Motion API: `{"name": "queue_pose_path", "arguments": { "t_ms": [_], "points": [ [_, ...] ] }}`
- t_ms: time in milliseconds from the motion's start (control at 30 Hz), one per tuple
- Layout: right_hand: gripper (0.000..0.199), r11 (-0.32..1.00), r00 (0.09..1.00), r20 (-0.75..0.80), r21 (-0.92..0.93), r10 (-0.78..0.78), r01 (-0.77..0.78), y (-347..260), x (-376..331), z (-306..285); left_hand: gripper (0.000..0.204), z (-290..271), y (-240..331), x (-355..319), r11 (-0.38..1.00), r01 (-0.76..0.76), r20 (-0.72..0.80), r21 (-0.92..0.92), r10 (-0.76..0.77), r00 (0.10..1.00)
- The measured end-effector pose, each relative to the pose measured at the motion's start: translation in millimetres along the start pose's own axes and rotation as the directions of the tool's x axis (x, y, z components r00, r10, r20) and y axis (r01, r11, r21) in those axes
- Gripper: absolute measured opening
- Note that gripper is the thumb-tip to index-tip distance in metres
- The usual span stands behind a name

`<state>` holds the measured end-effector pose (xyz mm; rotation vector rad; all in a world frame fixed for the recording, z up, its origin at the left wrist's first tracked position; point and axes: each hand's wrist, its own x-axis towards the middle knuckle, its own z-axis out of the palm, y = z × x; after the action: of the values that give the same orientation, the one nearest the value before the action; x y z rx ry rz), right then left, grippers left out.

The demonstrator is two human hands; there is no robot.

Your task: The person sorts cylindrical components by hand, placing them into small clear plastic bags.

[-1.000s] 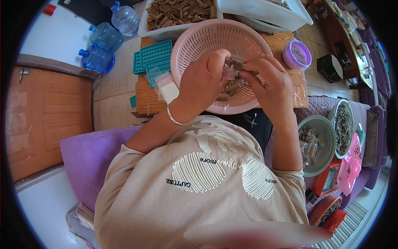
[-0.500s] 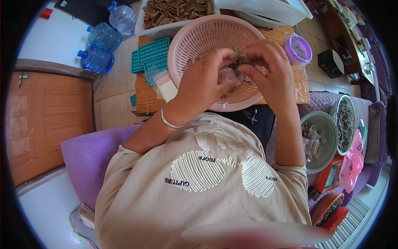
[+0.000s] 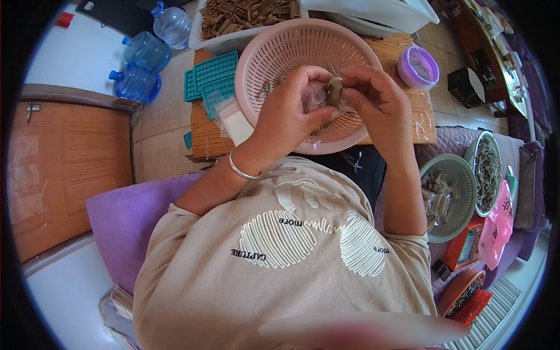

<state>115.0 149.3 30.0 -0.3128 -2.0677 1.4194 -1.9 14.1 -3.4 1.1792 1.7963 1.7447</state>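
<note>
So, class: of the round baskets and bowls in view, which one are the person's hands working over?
The big pink basket on the wooden table. Both hands, left and right, are above it; the green bowls sit off to the person's right.

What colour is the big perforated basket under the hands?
Pale pink basket, seen best in the head view.

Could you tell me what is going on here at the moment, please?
A seated person holds both hands over a pink perforated basket on a low wooden table. The left hand and right hand pinch a small brown piece together with a clear little bag. A green bowl of filled packets sits at their right.
</note>
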Motion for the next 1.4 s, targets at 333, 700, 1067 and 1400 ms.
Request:
{"name": "queue_pose_path", "arguments": {
  "t_ms": [333, 700, 1067, 1400],
  "points": [
    [0.023, 0.965, 0.983, 0.057, -0.189, -0.172, 0.180, 0.4, 7.1, -7.1, 0.044, -5.5, 1.5, 3.8, 0.944, 0.188, 0.132, -0.270, -0.157, 0.979],
    [0.023, 0.894, 0.960, 0.095, -0.350, -0.262, 0.279, 1.4, 8.0, -1.1, 0.048, -9.6, 12.9, 2.6, 0.839, 0.326, 0.205, -0.436, -0.260, 0.944],
    [0.026, 0.868, 0.920, 0.219, -0.318, -0.323, 0.381, 5.4, 5.1, -7.1, 0.049, -5.3, 11.9, -1.2, 0.852, 0.299, 0.185, -0.429, -0.242, 0.953],
    [0.020, 0.936, 0.976, 0.038, -0.277, -0.214, 0.216, 7.6, -0.4, -1.3, 0.048, 0.7, 5.8, -5.8, 0.975, 0.182, 0.072, -0.127, -0.174, 0.982]
  ]
}}
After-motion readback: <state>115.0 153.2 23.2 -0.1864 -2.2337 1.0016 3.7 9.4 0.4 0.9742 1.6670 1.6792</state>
